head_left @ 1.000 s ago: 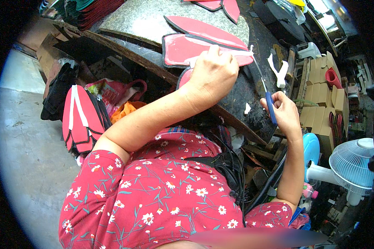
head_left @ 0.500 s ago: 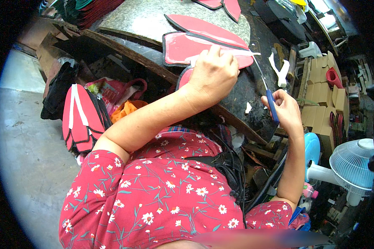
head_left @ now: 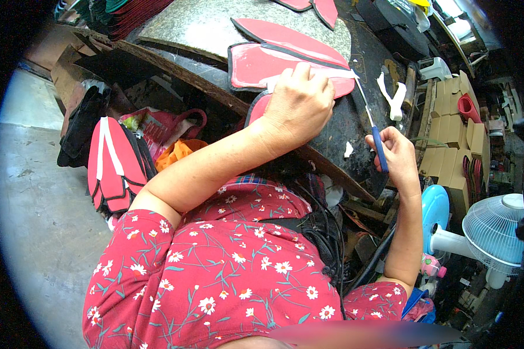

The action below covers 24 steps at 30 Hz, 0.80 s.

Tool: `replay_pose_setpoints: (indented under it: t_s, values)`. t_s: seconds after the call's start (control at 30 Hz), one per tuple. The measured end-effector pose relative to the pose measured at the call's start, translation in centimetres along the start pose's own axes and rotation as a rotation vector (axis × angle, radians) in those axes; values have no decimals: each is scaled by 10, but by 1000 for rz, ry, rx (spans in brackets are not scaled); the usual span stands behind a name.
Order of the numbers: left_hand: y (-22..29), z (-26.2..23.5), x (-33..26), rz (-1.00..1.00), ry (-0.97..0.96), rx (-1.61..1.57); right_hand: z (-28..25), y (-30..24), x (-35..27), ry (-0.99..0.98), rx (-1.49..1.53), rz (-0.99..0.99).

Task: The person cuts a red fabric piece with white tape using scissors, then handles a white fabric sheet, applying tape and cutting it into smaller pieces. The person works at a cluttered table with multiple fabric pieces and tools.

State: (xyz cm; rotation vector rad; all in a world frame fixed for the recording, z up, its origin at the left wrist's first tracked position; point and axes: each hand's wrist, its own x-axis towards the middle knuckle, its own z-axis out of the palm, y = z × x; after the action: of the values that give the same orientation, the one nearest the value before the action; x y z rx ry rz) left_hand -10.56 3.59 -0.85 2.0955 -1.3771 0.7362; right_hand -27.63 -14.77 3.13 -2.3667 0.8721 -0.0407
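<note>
Near the table edge, a red, black-edged shoe-upper-like piece [head_left: 247, 67] lies flat, another alongside it. A white strip [head_left: 336, 74] runs along its lower side to the rounded right tip. My left hand [head_left: 301, 104] is closed over this strip, fingers bent and pressed together; its fingertips are partly hidden. My right hand [head_left: 400, 160] grips blue-handled scissors [head_left: 379, 148], thumb and fingers around the handles. The blades point up and left, their tips at the strip's end by the red tip. Below my left hand, part of another red piece [head_left: 258, 109] shows.
On the dark tabletop lie a forked white strip [head_left: 393, 99] and a small white scrap [head_left: 348, 149]. A bundle of red pieces with white strips [head_left: 112, 160] stands at the left. Cardboard boxes [head_left: 444, 160] and a fan [head_left: 495, 227] are at the right.
The white strip's end that stuck out past the red tip no longer shows there. My right hand and the scissors have shifted slightly left; my left hand stays in place.
</note>
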Motion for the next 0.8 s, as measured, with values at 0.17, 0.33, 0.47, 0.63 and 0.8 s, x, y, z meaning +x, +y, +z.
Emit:
replay_pose_setpoints:
  t_s: [0.17,0.33,0.47,0.63,0.8]
  values:
    - [0,0,-1,5,-10,4,2,-2,-2,99,-128,-31]
    - [-1,-1,-2,13,-19,14,-4,-12,-8,198,-414,-5]
    - [-4,-3,-3,50,-72,0,-7,-17,-20,274,-637,-83]
    - [-7,-11,-3,77,-142,-31,-12,-22,-23,185,-414,-107]
    - [-8,-17,-5,76,-200,-27,-28,-22,9,392,-521,-98]
